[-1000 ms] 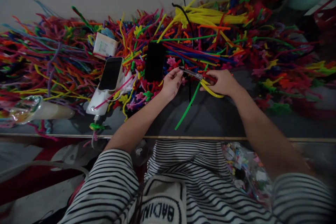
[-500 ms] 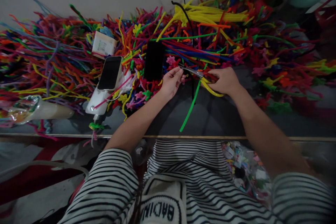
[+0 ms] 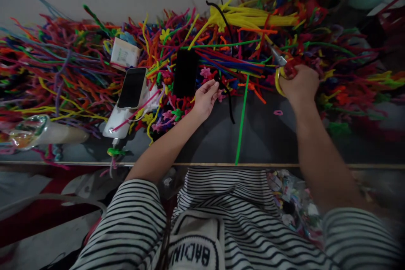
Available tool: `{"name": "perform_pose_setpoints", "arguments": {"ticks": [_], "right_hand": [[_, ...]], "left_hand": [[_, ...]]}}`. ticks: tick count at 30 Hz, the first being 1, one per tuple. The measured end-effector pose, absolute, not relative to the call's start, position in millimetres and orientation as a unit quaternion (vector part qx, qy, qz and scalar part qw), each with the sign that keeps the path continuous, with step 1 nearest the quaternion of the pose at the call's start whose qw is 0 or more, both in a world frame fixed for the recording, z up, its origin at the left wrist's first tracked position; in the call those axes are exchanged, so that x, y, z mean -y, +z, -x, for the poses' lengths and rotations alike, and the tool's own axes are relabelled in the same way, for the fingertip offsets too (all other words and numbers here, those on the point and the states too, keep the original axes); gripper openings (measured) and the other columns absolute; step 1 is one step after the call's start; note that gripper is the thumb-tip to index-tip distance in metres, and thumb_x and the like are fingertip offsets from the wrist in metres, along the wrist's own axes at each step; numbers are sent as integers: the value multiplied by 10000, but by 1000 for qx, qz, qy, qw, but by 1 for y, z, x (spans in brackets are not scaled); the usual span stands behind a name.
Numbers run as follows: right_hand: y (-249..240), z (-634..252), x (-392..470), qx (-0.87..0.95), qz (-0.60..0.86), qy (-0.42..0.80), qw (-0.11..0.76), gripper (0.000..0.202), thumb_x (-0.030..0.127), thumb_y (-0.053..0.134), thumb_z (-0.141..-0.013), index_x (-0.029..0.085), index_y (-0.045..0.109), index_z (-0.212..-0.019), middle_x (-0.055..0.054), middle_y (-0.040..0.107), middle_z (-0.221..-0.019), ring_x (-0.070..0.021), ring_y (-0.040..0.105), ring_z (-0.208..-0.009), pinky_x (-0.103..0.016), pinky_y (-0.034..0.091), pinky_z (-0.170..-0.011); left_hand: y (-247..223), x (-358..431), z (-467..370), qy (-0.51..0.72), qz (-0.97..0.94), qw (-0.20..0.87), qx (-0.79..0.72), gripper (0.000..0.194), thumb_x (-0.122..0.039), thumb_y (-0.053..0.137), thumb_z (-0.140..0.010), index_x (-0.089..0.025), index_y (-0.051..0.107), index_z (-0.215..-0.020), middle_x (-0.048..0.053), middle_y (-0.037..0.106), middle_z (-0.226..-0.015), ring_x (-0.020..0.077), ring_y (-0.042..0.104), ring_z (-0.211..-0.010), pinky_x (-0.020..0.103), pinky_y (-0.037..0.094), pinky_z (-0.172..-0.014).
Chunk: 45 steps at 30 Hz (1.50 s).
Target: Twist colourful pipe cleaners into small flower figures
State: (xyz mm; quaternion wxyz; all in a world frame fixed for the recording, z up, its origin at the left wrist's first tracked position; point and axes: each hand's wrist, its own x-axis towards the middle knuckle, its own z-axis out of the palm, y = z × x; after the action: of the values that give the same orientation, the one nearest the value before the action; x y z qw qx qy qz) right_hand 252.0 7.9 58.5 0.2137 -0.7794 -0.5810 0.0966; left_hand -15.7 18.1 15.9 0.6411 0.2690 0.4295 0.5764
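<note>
My left hand (image 3: 206, 99) is closed in a pinch over the near edge of the pile. What sits between its fingertips is too small and dark to make out. A black pipe cleaner (image 3: 230, 103) curves down the table right beside these fingertips. My right hand (image 3: 300, 86) is wrapped round yellow-handled scissors (image 3: 278, 57), whose blades point up and left over the pile. Between the hands a straight green pipe cleaner (image 3: 243, 122) lies on the dark table, reaching its front edge. A small pink loop (image 3: 278, 112) lies left of my right forearm.
Pipe cleaners of many colours (image 3: 82, 63) are heaped along the back, with a yellow bundle (image 3: 259, 17) on top. Two phones, one dark (image 3: 185, 74) and one light-framed (image 3: 133, 88), lie left of centre. A white power bank (image 3: 117, 122) and a plastic cup (image 3: 63, 132) are further left.
My right hand has moved right and away from my left hand, taking the scissors along. The green pipe cleaner has shifted right and straightened. My left hand has barely moved.
</note>
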Motion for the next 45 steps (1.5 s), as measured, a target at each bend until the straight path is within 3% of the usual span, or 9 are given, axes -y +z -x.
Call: {"name": "perform_pose_setpoints", "arguments": {"ticks": [4, 8, 13, 20, 24, 35, 41, 43, 45], "right_hand": [[58, -258, -9, 500, 845, 1, 188, 587, 257, 699, -835, 18, 515, -1339, -365, 484, -1396, -433, 475, -1279, -518, 374, -989], [53, -244, -7, 740, 625, 16, 247, 340, 344, 640, -891, 250, 677, -1216, -159, 560, -1313, -355, 509, -1208, -505, 403, -979], [36, -213, -8, 894, 400, 70, 190, 175, 328, 633, -914, 291, 800, -947, -78, 634, -1272, -313, 570, -1195, -488, 425, -994], [49, -234, -11, 766, 574, 2, 288, 283, 409, 548, -969, 261, 788, -1000, -87, 733, -1076, -284, 631, -1073, -445, 426, -981], [51, -255, -15, 657, 688, -28, 306, 339, 376, 506, -983, 203, 736, -1163, -145, 709, -1169, -319, 601, -1133, -465, 419, -965], [12, -229, -28, 721, 621, -28, 306, 368, 382, 634, -894, 164, 750, -1168, -141, 751, -1052, -319, 669, -1025, -465, 507, -933], [25, -234, -30, 641, 547, -45, 536, 674, 564, 499, -937, 183, 466, -1492, -189, 539, -1468, -336, 516, -1361, -499, 458, -1048], [29, -230, -31, 556, 526, 86, 638, 642, 595, 388, -970, 177, 492, -1446, -203, 619, -1343, -296, 641, -1195, -423, 544, -882], [33, -218, -27, 491, 532, 306, 618, 606, 654, 357, -963, 175, 645, -1197, -144, 722, -898, -231, 708, -745, -330, 524, -576]], "left_hand": [[16, -18, 17, 574, -279, 634, -437, 167, -157, 797, -800, -181, 674, -911, -68, 661, -705, 17, 658, -594, 126, 534, -600], [18, -17, 17, 573, -267, 639, -439, 159, -162, 789, -806, -181, 664, -903, -81, 635, -655, 11, 638, -561, 110, 515, -570], [21, -15, 15, 576, -250, 641, -441, 144, -143, 771, -815, -181, 655, -891, -89, 615, -633, 4, 601, -525, 108, 487, -544], [18, -25, 29, 608, -267, 616, -424, 177, -293, 779, -846, -211, 680, -967, -44, 660, -742, 31, 603, -605, 165, 515, -628], [19, -24, 30, 604, -284, 624, -407, 153, -264, 774, -849, -200, 640, -887, -64, 588, -654, 29, 556, -549, 161, 464, -557], [11, -4, 8, 553, -459, 576, -390, 242, -267, 795, -808, -177, 573, -845, -72, 573, -605, 53, 581, -513, 164, 459, -493], [6, -3, 14, 587, -456, 533, -406, 337, -415, 778, -828, -204, 529, -912, -50, 607, -676, 100, 661, -567, 200, 509, -501], [2, -3, 15, 587, -456, 531, -406, 379, -489, 743, -847, -217, 528, -1001, -50, 600, -639, 119, 663, -544, 190, 443, -428], [0, -3, 16, 589, -465, 524, -403, 470, -554, 708, -857, -228, 513, -1135, -58, 583, -600, 131, 653, -508, 189, 372, -375]]}}
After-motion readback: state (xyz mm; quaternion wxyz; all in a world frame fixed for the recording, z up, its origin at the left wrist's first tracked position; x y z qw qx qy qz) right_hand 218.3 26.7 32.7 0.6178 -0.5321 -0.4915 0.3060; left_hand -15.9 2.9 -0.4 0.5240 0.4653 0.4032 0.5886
